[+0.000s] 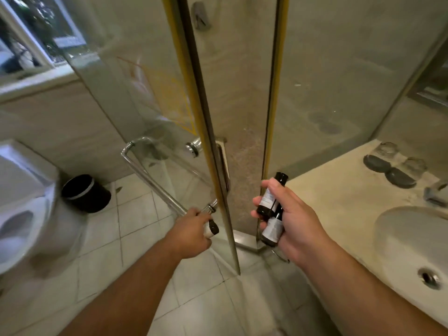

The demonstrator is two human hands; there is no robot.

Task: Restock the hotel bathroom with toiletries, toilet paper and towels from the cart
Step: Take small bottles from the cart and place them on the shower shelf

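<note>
On your left, the tiled floor [135, 221] carries a white toilet [26, 202] and, near it by the wall, a black bin [86, 194] with a silver band. On your right, the pale table [339, 190] has a sink [412, 229] set into it, with a tap [436, 192] at the sink's far rim. Towards the table's far end stand two glasses [388, 150], each touching a dark round coaster [377, 163].

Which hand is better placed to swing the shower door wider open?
Left. The left hand grips the door handle, with a small bottle in the same grip; the right hand holds two dark bottles and is off the handle.
</note>
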